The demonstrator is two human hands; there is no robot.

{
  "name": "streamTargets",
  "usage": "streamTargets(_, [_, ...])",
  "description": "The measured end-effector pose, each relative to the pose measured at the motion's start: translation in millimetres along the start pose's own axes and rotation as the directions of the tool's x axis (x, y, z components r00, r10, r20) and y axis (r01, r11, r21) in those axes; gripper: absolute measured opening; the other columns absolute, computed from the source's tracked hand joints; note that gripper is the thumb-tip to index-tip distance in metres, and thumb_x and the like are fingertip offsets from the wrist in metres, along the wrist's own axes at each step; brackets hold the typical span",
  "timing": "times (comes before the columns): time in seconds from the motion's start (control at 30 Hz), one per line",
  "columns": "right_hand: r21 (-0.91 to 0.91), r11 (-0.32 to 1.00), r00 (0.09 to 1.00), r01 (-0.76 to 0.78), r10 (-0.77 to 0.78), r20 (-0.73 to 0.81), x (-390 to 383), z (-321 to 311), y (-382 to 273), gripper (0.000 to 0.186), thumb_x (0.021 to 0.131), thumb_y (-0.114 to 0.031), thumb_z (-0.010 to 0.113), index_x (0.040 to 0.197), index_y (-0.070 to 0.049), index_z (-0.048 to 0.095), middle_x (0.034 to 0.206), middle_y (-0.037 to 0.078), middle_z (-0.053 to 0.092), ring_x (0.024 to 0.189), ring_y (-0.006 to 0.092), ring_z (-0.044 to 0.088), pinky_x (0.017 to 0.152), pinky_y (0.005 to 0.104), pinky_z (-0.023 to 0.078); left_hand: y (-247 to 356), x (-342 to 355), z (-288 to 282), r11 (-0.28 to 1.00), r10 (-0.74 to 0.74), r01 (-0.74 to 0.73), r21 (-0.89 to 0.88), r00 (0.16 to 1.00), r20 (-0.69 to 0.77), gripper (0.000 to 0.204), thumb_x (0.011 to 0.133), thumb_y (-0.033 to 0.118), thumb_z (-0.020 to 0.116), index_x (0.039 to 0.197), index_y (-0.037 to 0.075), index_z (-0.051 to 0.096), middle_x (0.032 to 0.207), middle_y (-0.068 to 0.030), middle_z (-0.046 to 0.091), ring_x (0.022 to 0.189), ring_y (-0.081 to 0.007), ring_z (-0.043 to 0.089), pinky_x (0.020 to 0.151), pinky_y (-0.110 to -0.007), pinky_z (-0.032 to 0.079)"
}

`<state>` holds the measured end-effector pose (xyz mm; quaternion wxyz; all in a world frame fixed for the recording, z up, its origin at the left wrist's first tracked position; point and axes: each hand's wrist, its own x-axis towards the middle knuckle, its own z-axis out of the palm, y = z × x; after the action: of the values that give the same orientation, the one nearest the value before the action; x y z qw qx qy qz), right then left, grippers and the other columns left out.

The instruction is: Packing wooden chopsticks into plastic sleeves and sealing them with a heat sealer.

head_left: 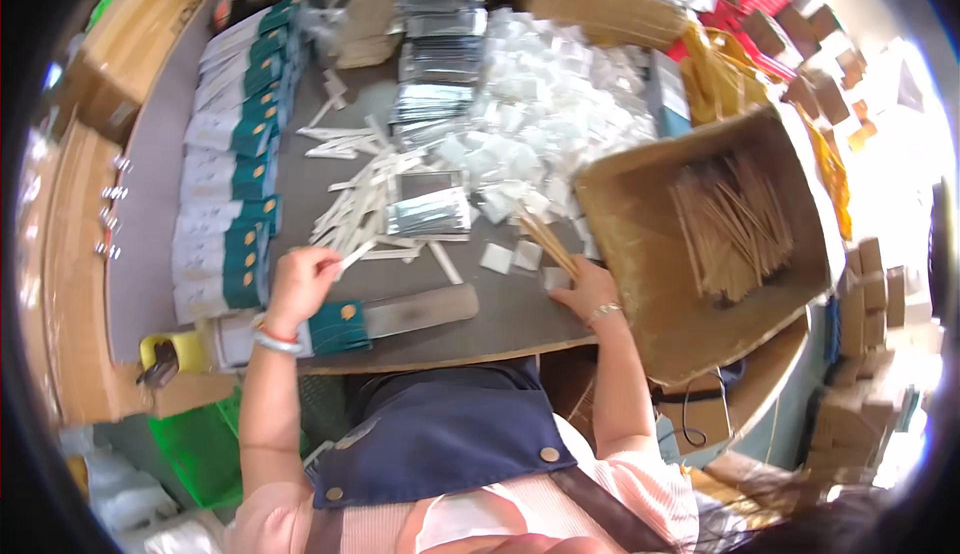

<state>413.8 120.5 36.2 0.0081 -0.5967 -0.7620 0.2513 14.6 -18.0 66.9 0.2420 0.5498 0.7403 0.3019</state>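
My left hand (304, 280) is closed, with a slim white paper strip (357, 256) pinched at its fingertips. Below that wrist lies a white and teal pouch (338, 328), with a long, flat greyish blade-like piece (428, 311) sticking out to its right. Over the table's right part, my right hand (588, 290) is wrapped around a few thin wooden sticks (545, 239), which point up and left. Between the hands are a pile of loose white strips (358, 197) and a stack of shiny flat packets (430, 209). Small white square packets (496, 258) lie just left of my right hand.
An open cardboard box (640, 324) with many wooden sticks stands tilted at the right. Rows of white and teal pouches (225, 219) line the left. A heap of white square packets (560, 94) and a column of silvery packets (440, 44) fill the back. A yellow-handled object (175, 352) sits at the near left corner.
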Motion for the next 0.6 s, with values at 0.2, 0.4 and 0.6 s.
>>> streamTargets(0.2, [0.032,0.999,0.998,-0.001,0.003,-0.07,-8.0,11.6,9.1,0.044,0.06,-0.03,0.083,0.086,-0.004,0.059,0.07,0.013,0.061,0.067,0.0307,0.06,0.062,0.0395,0.048,29.0,46.0,62.3,0.969,0.225,-0.235,-0.08,0.968,-0.114,0.005,0.081,0.004,0.061,0.083,0.0,0.061,0.078,-0.0128,0.061,0.069,-0.0269,0.06,0.063,-0.033,0.047])
streamTargets(0.4, [0.141,0.987,0.985,-0.082,0.102,-0.141,-20.0,16.7,-0.9,0.045,0.062,-0.034,0.081,0.084,-0.005,0.056,0.072,0.015,0.062,0.071,0.0357,0.061,0.064,0.0436,0.047,17.5,78.2,99.5,0.924,0.266,-0.221,0.313,0.958,-0.109,0.035,0.07,0.027,0.075,0.1,0.013,0.062,0.1,-0.0028,0.057,0.1,-0.0265,0.051,0.079,-0.044,0.042])
streamTargets(0.6, [0.105,0.994,0.991,-0.034,0.047,-0.122,-23.3,17.1,-10.4,0.031,0.072,-0.029,0.074,0.082,-0.004,0.059,0.067,0.017,0.061,0.065,0.0354,0.061,0.059,0.0423,0.048,17.1,83.2,88.1,0.934,0.259,-0.233,0.271,0.964,-0.064,0.032,0.068,0.023,0.077,0.095,0.011,0.062,0.092,-0.0042,0.059,0.093,-0.0273,0.053,0.079,-0.041,0.042])
